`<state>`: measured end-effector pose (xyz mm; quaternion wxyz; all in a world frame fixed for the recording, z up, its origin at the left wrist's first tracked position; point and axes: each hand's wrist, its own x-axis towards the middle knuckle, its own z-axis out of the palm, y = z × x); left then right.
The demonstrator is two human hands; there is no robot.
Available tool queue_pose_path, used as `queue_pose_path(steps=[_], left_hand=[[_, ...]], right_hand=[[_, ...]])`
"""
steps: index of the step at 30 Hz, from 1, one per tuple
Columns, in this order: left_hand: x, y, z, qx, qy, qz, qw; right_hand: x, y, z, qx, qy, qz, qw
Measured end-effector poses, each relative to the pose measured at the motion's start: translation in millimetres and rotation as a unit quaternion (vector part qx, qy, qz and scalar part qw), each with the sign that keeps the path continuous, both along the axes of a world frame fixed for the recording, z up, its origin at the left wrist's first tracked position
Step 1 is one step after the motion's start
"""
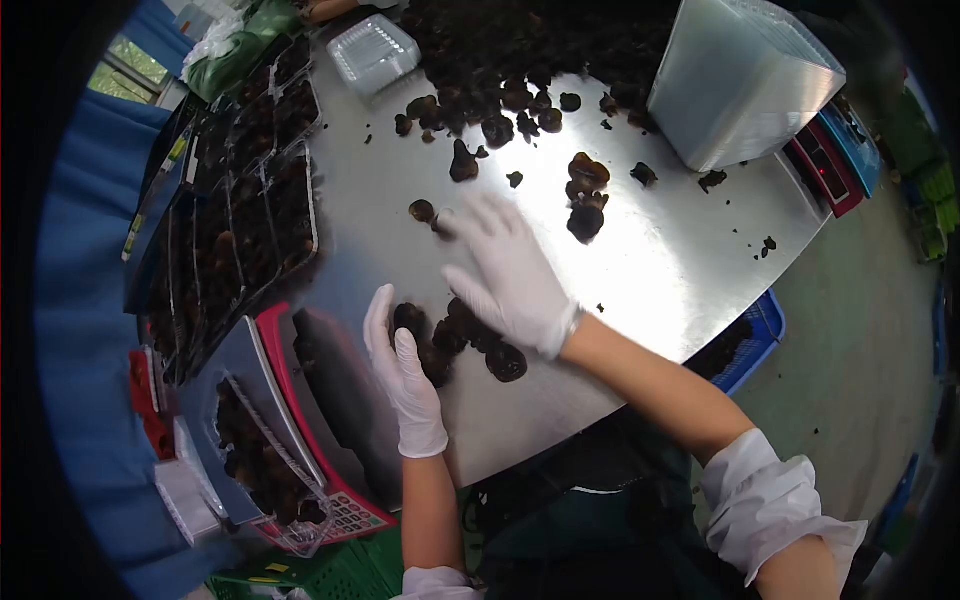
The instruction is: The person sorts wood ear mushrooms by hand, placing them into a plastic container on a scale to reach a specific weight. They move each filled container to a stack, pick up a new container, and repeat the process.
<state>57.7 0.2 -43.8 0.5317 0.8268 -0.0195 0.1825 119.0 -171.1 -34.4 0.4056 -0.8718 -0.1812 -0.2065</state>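
Note:
Both of my hands wear white gloves above a shiny metal table [560, 400]. My left hand [408, 380], fingers extended and thumb apart, is upright at the left side of a small group of dark, wrinkled fungus-like pieces [455, 335]. Over the upper edge of that group is my right hand [505, 275], its fingers spread and a little blurred. Just beyond its fingertips sits a small brown piece [422, 211]. Farther right on the metal lie more brown pieces [587, 195]. Neither hand visibly holds anything.
A large dark pile [540, 45] covers the far side. Stacked clear containers [745, 90] stand at the right, and another clear container [374, 55] at the back left. Filled trays [240, 220] line the left. A red scale [290, 400] bears a filled container [265, 460].

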Motion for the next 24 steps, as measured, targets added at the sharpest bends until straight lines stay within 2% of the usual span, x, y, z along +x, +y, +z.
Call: queue_pose_path(steps=[1,2,4,5,7,8,10,11,12,13,15,17,18,19,21,23,24], left_hand=[[0,-1,1,0.002,0.002,0.005,1.000],[0,-1,0,0.001,-0.002,0.003,1.000],[2,2,-2,0.042,0.002,0.000,0.999],[3,2,0,0.040,-0.004,-0.003,0.999],[0,1,3,0.023,0.015,0.012,1.000],[0,0,4,0.023,0.015,0.010,1.000],[1,2,0,0.022,0.009,0.014,1.000],[2,2,-2,0.023,0.003,0.021,1.000],[2,3,-3,0.022,0.003,0.019,1.000],[1,3,-3,0.021,0.004,0.020,1.000],[2,1,0,0.019,0.006,0.016,1.000],[2,1,-1,0.003,0.011,0.016,1.000],[2,1,-1,0.009,0.009,0.019,1.000],[2,2,-1,0.015,0.006,0.023,1.000],[2,-1,-1,0.009,0.007,0.024,1.000],[1,0,-2,0.011,0.008,0.026,1.000],[1,1,-1,0.012,0.008,0.029,0.999]], right_hand=[[9,0,-3,-0.048,-0.033,-0.064,0.996],[11,1,-10,-0.049,-0.037,-0.066,0.996],[13,5,-10,-0.113,0.047,0.089,0.988],[6,2,-11,-0.065,0.056,0.202,0.976],[-18,2,-8,0.049,0.037,0.260,0.964],[-21,-7,-6,0.047,0.036,0.259,0.964],[-31,-40,2,0.017,0.023,0.109,0.994],[-31,-63,13,-0.043,0.039,-0.005,0.998],[-30,-67,17,-0.091,-0.038,-0.176,0.979],[-20,-81,18,-0.096,-0.024,-0.215,0.971],[-24,-100,2,-0.076,0.076,-0.109,0.988],[-42,-75,-5,-0.024,0.082,-0.007,0.996],[-46,-66,-15,-0.011,0.062,0.085,0.994],[-50,-53,-3,0.011,0.044,0.138,0.989],[-50,-42,8,-0.002,0.019,0.177,0.984],[-32,-60,15,0.011,0.054,0.137,0.989],[-13,-79,-11,0.034,-0.003,0.087,0.996]])
